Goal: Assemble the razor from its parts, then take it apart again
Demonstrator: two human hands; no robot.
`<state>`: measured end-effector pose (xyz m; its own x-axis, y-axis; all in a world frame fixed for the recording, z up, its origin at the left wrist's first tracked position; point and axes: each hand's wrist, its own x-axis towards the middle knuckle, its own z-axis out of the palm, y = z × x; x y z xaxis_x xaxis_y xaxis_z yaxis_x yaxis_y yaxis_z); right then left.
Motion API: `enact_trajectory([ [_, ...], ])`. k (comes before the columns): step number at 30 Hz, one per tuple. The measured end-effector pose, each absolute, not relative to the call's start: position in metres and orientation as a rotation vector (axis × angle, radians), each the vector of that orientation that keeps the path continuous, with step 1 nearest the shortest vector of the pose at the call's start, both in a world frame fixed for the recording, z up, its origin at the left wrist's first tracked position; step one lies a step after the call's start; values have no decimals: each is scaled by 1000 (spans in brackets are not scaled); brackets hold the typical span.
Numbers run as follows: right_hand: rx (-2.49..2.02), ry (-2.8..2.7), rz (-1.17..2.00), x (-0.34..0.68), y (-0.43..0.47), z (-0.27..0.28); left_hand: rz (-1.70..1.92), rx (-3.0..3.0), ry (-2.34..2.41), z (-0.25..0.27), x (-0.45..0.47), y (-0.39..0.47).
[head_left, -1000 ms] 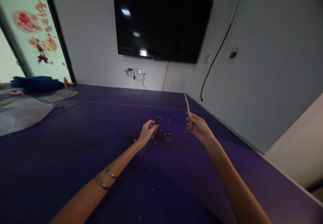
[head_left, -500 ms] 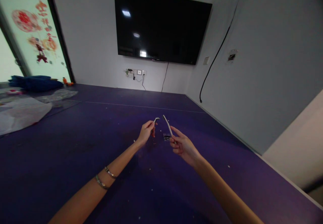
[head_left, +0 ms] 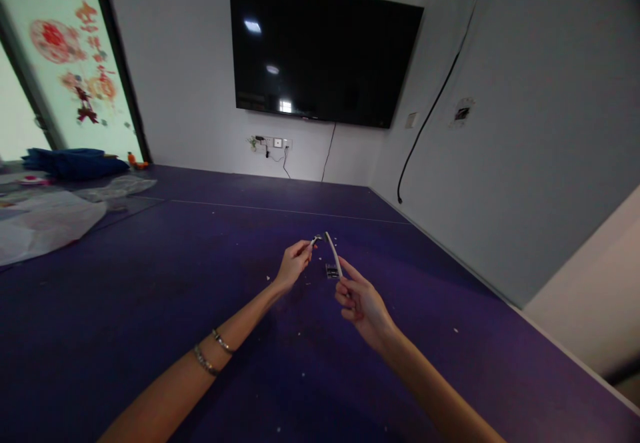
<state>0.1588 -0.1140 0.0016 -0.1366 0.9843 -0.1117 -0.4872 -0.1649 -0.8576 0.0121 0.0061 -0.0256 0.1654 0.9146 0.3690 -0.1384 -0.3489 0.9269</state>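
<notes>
My left hand (head_left: 294, 264) is closed around the handle of a small razor (head_left: 315, 240), whose head points up and to the right. In my right hand (head_left: 364, 300) is a slim, pale toothbrush (head_left: 333, 254), gripped near its lower end. Its dark-bristled head is at the top, right beside the razor's head; whether the two touch I cannot tell. Behind the toothbrush, a small dark rectangular item with light marks (head_left: 331, 271) lies on the purple floor (head_left: 240, 363). My fingers hide much of the razor's handle.
Small white bits are scattered over the floor. At the left lie clear plastic sheeting (head_left: 55, 223) and folded blue cloth (head_left: 75, 163). A television (head_left: 325, 50) hangs on the far wall, with sockets and wires (head_left: 273, 143) below. A black cable (head_left: 440, 90) dangles at the right.
My left hand has turned the razor and moved slightly right, bringing its head closer to the toothbrush's bristles. The toothbrush has tilted a little more upright. The view has shifted slightly.
</notes>
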Motion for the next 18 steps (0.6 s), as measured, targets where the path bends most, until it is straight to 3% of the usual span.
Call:
enact_trajectory([
  [18,-799,-675,1611,151,-123,6,1412,1423,771,-23,14,4],
])
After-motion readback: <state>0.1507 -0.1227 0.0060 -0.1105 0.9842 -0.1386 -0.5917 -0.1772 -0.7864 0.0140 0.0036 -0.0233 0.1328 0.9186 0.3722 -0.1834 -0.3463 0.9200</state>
